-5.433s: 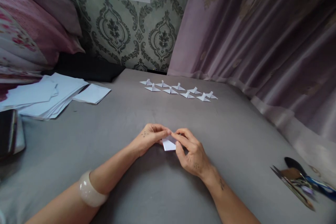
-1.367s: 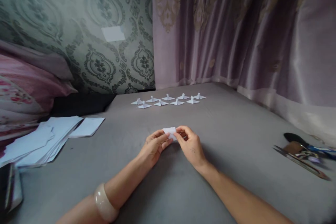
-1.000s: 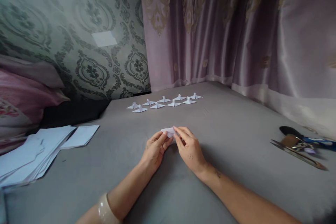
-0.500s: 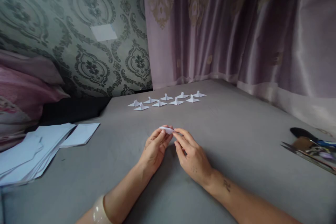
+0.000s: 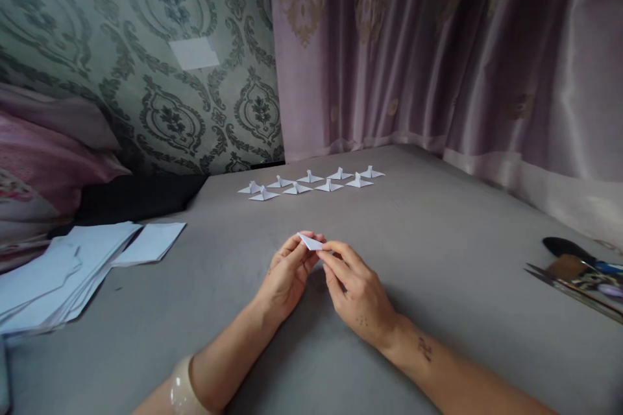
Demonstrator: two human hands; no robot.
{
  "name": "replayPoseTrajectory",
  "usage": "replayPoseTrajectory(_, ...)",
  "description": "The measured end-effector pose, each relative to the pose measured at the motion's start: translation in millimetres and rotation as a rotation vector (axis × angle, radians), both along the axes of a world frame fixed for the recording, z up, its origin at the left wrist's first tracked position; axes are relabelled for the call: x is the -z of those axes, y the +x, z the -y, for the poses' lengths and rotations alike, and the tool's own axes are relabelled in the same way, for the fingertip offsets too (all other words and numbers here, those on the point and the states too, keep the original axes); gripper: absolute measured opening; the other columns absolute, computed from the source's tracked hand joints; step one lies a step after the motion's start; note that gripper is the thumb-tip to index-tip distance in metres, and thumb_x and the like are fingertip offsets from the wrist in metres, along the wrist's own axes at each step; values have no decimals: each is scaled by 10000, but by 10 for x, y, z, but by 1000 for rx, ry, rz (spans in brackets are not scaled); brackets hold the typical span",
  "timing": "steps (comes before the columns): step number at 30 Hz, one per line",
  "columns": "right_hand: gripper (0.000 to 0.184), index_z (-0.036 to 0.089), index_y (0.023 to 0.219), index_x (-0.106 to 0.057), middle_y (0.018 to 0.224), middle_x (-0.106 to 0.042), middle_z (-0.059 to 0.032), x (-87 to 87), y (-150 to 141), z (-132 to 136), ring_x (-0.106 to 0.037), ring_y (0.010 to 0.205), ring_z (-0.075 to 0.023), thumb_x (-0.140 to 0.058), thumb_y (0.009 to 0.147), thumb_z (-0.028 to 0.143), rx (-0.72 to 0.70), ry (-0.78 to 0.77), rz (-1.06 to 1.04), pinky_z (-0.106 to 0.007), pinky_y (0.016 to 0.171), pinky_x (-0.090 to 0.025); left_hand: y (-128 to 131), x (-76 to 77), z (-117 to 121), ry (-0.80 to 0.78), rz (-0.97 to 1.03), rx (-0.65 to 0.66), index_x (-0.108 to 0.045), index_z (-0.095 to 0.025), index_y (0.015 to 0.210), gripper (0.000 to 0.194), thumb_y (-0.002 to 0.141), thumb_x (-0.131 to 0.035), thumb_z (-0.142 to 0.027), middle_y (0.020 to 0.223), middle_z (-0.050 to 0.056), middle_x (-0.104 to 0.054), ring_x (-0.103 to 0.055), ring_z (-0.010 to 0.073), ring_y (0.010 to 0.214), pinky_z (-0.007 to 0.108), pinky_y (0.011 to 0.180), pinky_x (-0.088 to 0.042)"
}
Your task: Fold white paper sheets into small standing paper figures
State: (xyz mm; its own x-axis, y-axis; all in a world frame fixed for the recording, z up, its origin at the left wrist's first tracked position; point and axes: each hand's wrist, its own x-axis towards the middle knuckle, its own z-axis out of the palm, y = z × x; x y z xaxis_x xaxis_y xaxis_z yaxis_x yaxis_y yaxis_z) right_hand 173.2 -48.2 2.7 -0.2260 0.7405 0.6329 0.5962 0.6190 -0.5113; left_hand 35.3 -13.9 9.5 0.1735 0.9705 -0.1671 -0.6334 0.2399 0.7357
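A small folded piece of white paper [image 5: 310, 242] is held above the grey surface [image 5: 233, 259], one flat pointed face showing. My left hand [image 5: 289, 272] pinches it between thumb and fingers from the left. From the right, the fingertips of my right hand [image 5: 357, 285] close on its other end. Parts of the paper are hidden behind my fingers. Beyond my hands, several white folded paper pieces [image 5: 297, 188] with upright middles stand in two rows.
White sheets [image 5: 63, 272] lie stacked at the left, with a smaller pile of paper [image 5: 152, 243] beside them. Scissors [image 5: 574, 290] and other small items lie at the right edge. A black cloth [image 5: 141, 198] and pink fabric [image 5: 43, 162] are at the back left.
The folded paper has tilted between my fingers, so more of its flat pointed face shows now. Both hands stay in nearly the same place.
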Motion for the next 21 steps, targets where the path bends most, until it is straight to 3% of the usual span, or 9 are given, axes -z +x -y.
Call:
replayPoseTrajectory(7,301,220,1139,-594,1086,-599,-93,-38,46,-38,-616,931,-176,-432,893,162,97,-103,-179,-284,775,-541,4,24,38,-22,-75,69,-675,-106,832,131,730,-730,-167,826,54,-670,-633,117,743,246,775,-539)
replayPoseTrajectory(14,192,206,1019,-611,985,-630,-65,-31,82,-104,-614,821,-154,-461,898,205,112,-175,-244,-270,766,-516,13,19,56,-45,-157,57,-680,-89,819,183,690,-763,-188,768,54,-647,-605,103,665,225,667,-554)
replayPoseTrajectory(21,212,205,1058,-601,981,-630,-71,-7,93,-137,-606,730,-144,-484,882,218,132,-201,-245,-271,711,-519,3,25,85,16,-118,116,-691,-82,884,181,735,-710,-181,851,102,-680,-640,156,780,288,787,-543)
